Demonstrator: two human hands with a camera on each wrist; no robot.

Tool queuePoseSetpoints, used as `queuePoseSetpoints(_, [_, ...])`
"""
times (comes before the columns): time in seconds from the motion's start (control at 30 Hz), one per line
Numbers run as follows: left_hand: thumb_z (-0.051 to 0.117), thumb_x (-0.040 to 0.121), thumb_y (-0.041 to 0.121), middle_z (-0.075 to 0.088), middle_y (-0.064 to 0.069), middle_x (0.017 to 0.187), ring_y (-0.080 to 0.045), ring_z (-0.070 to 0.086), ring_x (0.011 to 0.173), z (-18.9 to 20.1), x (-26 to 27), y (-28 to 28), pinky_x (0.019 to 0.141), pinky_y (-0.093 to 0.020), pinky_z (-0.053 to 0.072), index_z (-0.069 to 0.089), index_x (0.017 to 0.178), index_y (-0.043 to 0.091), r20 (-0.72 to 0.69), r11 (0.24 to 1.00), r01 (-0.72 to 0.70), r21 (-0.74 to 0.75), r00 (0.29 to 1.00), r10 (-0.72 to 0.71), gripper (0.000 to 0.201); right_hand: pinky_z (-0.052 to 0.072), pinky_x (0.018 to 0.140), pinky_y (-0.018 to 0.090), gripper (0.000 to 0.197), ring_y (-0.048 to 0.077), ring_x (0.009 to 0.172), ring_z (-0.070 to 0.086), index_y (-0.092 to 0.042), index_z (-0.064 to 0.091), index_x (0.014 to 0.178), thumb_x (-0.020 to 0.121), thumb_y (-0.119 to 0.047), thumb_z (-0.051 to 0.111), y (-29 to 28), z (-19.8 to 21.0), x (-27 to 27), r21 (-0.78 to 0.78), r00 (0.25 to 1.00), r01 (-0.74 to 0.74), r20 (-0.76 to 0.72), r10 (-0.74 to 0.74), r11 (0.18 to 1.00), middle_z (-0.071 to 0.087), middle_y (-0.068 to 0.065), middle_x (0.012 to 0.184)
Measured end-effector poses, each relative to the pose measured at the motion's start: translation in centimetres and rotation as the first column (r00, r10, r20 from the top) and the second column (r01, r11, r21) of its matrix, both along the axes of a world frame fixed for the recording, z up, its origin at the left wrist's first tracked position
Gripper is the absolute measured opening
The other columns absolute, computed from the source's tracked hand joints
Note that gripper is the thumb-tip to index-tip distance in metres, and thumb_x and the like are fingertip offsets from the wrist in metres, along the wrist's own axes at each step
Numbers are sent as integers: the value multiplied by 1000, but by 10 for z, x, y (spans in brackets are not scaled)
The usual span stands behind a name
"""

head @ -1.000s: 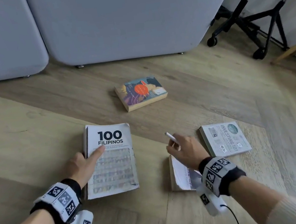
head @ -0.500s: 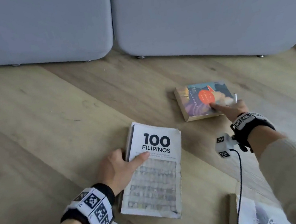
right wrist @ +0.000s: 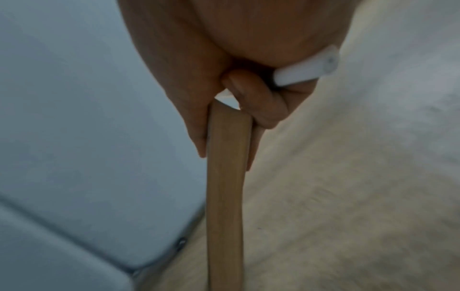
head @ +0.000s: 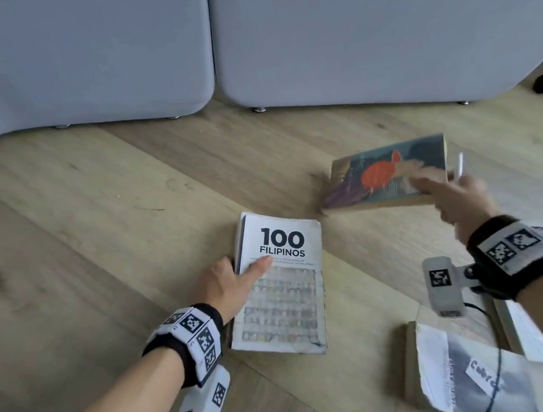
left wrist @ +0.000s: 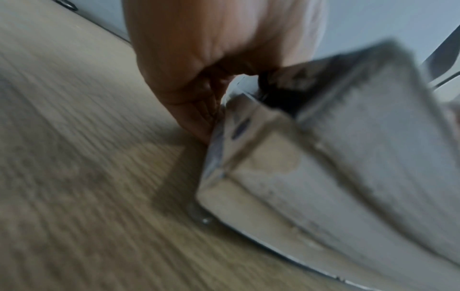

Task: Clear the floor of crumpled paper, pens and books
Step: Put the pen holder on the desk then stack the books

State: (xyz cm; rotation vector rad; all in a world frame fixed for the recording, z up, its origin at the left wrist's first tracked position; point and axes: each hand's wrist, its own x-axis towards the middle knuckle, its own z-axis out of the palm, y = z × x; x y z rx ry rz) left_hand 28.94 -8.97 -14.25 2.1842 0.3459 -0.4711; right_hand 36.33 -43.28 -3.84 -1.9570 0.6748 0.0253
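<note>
Floor [head: 89,250]: pale wood planks, with grey sofa [head: 360,28] sections along the far side.
White book [head: 285,283]: "100 FILIPINOS" on the cover, lying on the floor in the middle, near the person's knees.
Left hand [head: 229,285]: at the white book's left edge, thumb flat across the cover under the title; the left wrist view shows the fingers curled down along that edge to the floor and the near corner tipped up.
Colourful book [head: 387,175]: red circle on the cover, tilted, held off the floor to the right of and beyond the white book.
Right hand [head: 459,201]: pinches the colourful book's right end, thumb on top of the cover and fingers beneath; the right wrist view shows the tan page edge clamped between them.
Pen [head: 459,165]: white, tucked in the same right hand, sticking up past the knuckles beside the book.
Other books: one with a grey cover [head: 472,376] on the floor at the lower right, under the right forearm; the edge of another just beyond it, mostly hidden.
</note>
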Motion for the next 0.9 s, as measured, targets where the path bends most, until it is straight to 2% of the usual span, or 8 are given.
queuePoseSetpoints(0.1, [35, 83, 77, 71, -5, 95, -21, 64, 82, 11, 0, 1, 77, -30, 50, 67, 94, 14, -41, 1000, -3, -25, 999, 2, 72, 26, 39, 19, 22, 5, 46, 33, -24, 54, 75, 82, -35, 72, 15, 64, -18, 63, 961, -139, 248, 120, 988, 46, -8, 60])
queuePoseSetpoints(0.23, [14, 87, 76, 68, 5, 105, -11, 59, 93, 30, -5, 2, 89, -30, 37, 69, 105, 28, -157, 957, -70, -281, 987, 26, 75, 23, 33, 16, 28, 4, 40, 27, -18, 61, 78, 87, -45, 63, 44, 94, -35, 211, 918, -281, 345, 198, 936, 37, -6, 54])
queuePoseSetpoints(0.37, [23, 60, 99, 50, 0, 143, -16, 47, 129, 11, 3, 18, 115, -43, 25, 55, 133, 31, -280, 841, -229, -490, 955, 97, 104, 34, 45, 22, 29, 7, 41, 45, -19, 65, 73, 89, -43, 61, 92, 42, -35, -28, 887, -415, 209, 411, 910, 50, -10, 51])
queuePoseSetpoints(0.43, [27, 51, 104, 38, 5, 152, -20, 37, 138, -10, 3, 29, 116, -49, 21, 48, 136, 45, -352, 793, -257, -552, 934, 58, 106, 42, 66, 27, 47, 15, 75, 65, -18, 65, 113, 84, -55, 61, 109, 1, -35, -230, 887, -450, -8, 461, 863, 67, -1, 82])
queuePoseSetpoints(0.5, [35, 62, 96, 37, 13, 151, -13, 38, 135, 16, -4, 19, 116, -47, 23, 44, 138, 47, -326, 815, -153, -559, 944, -46, 91, 43, 70, 30, 77, 26, 88, 64, -13, 50, 135, 81, -68, 52, 122, -33, -46, -314, 859, -502, -287, 423, 806, 67, 8, 96])
queuePoseSetpoints(0.6, [69, 54, 81, 65, 4, 125, -14, 62, 111, 31, -15, 4, 103, -41, 45, 58, 123, 30, -285, 900, -16, -436, 951, -121, 87, 40, 70, 31, 65, 32, 94, 63, -11, 61, 106, 85, -70, 45, 144, -59, -74, -333, 795, -591, -395, 460, 735, 67, 13, 100])
queuePoseSetpoints(0.7, [75, 58, 71, 74, 8, 99, -12, 70, 93, 18, -18, -3, 94, -38, 52, 68, 104, 30, -198, 915, 47, -402, 971, -137, 62, 38, 70, 31, 59, 35, 95, 62, -10, 58, 97, 87, -67, 44, 148, -61, -85, -389, 848, -523, -329, 416, 758, 67, 16, 101])
queuePoseSetpoints(0.9, [42, 77, 83, 63, 10, 128, -9, 57, 120, 14, -29, -32, 110, -38, 38, 56, 128, 41, -135, 871, 252, -422, 932, -336, 68, 43, 71, 32, 63, 30, 92, 62, -15, 57, 93, 75, -75, 52, 110, -55, -102, -418, 840, -539, -331, 430, 731, 67, 7, 94])
